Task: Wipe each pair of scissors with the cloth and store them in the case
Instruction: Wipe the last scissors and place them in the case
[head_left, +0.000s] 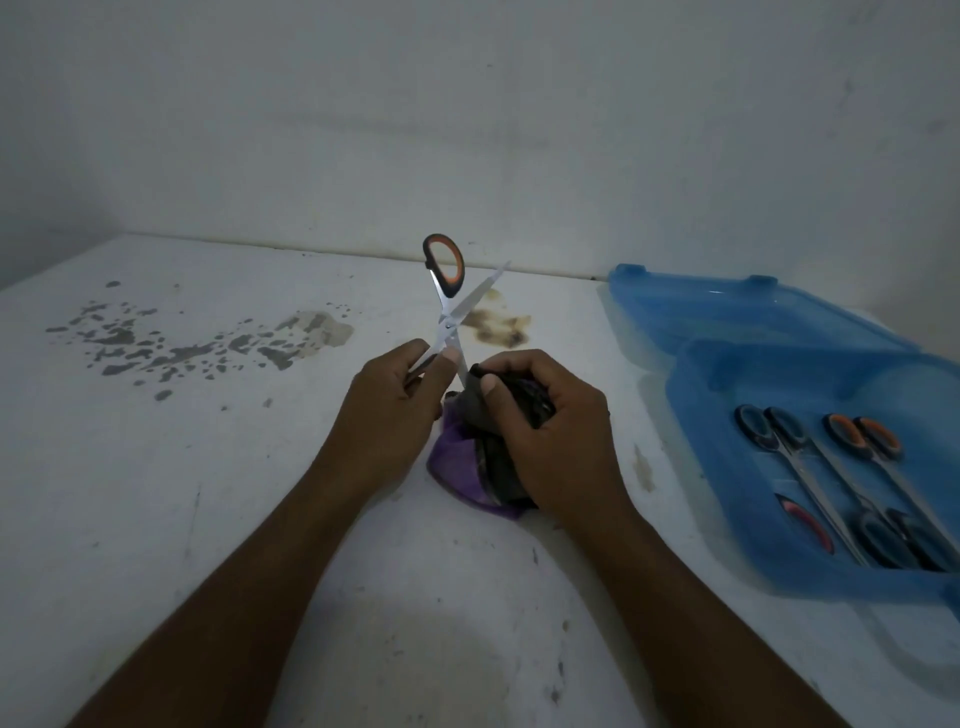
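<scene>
Left hand (395, 400) grips the spread scissors (448, 327) steady; right hand (550, 431) pinches the cloth (457, 467), seemingly round one blade, wiping.

Both bare forearms are extended from the bottom edge of the frame, the left from the lower left and the right from the lower right, and are brought together near the centre. The left hand (400, 410) is held just left of centre with its back turned to the camera. A pair of open scissors (447, 328) is pinched between its thumb and curled fingers. The right hand (550, 441) is held close beside it, knuckles up. Its fingers and thumb are curled round a bunched cloth (465, 470).
</scene>
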